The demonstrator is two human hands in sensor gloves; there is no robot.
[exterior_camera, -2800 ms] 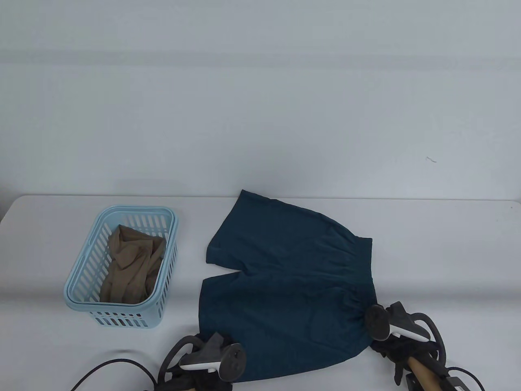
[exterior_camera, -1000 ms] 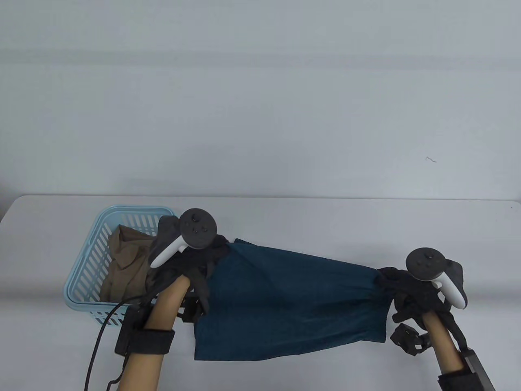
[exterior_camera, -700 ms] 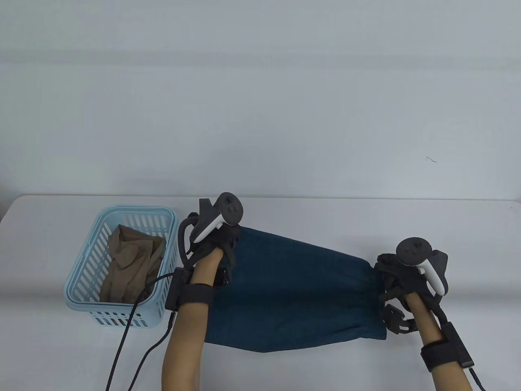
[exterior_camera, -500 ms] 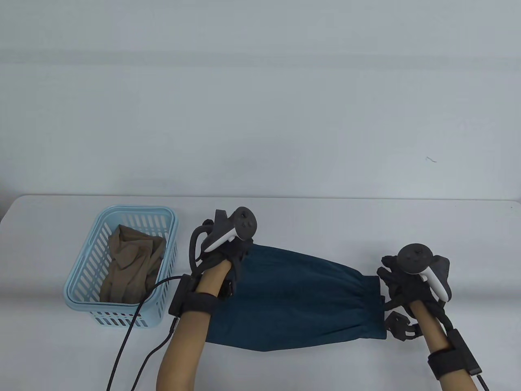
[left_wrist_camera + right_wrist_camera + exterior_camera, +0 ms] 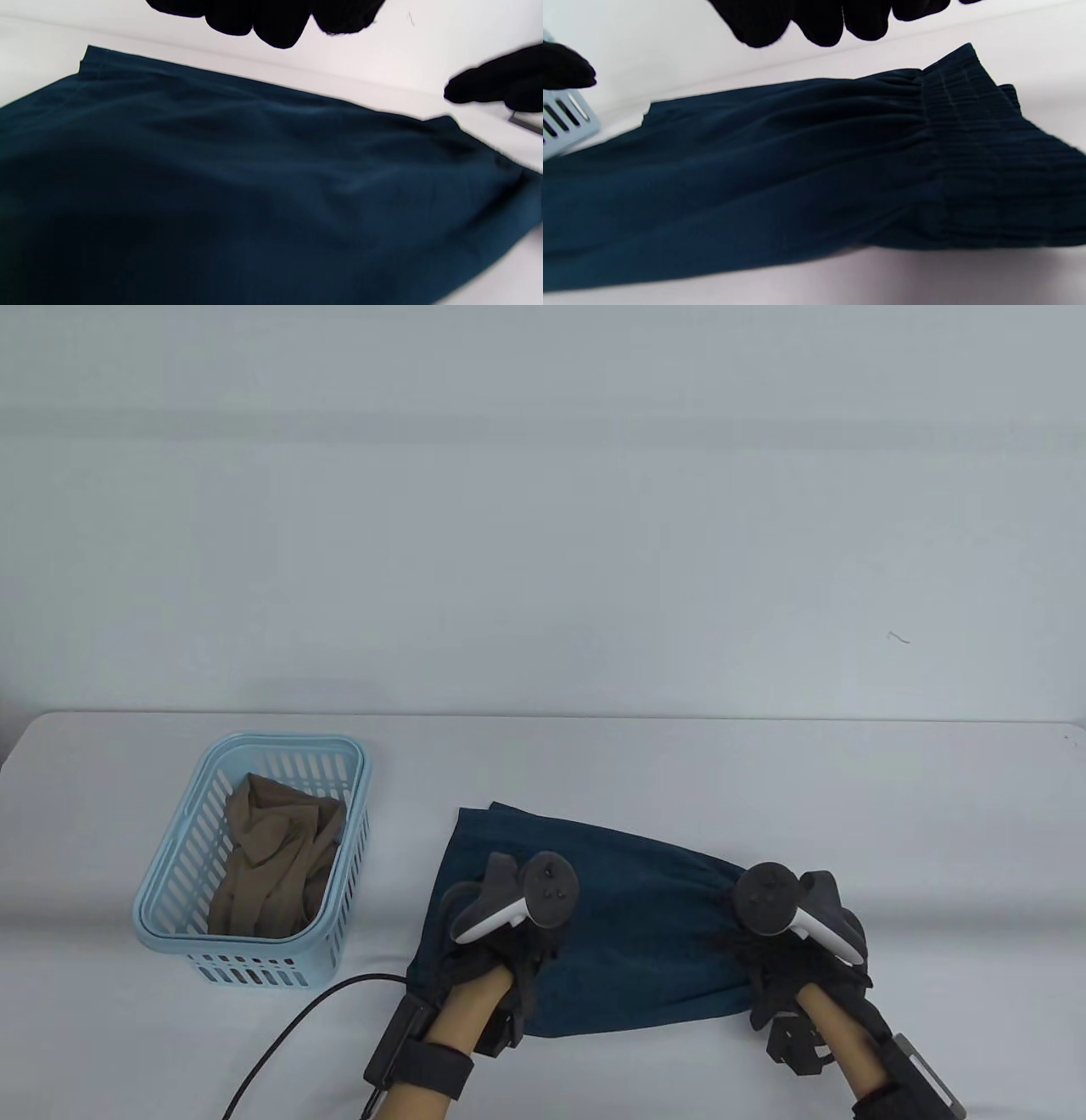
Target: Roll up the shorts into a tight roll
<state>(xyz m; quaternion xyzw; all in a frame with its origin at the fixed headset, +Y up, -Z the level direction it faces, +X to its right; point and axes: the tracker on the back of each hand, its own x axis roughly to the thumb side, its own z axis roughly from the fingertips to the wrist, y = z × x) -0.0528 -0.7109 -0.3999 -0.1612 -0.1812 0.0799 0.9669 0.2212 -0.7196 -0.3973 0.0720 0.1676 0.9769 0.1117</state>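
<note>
The dark teal shorts (image 5: pixel 636 899) lie flat on the white table, folded in half lengthwise, with the gathered waistband (image 5: pixel 971 127) at the right end and the leg hems at the left. My left hand (image 5: pixel 501 959) hovers over the left, hem end; its fingertips (image 5: pixel 271 21) hang free above the cloth (image 5: pixel 254 178). My right hand (image 5: pixel 789 963) is over the waistband end; its fingertips (image 5: pixel 823 21) are also clear of the cloth (image 5: pixel 755 169). Neither hand holds anything.
A light blue slotted basket (image 5: pixel 182 929) with a tan garment (image 5: pixel 271 857) in it stands left of the shorts, and its corner shows in the right wrist view (image 5: pixel 564 123). A black cable (image 5: pixel 288 1035) runs from my left wrist across the table's front.
Both hands held the folded shorts stretched by their far corners, laid them down, let go, and drew back toward the front edge. The shorts now rest flat.
</note>
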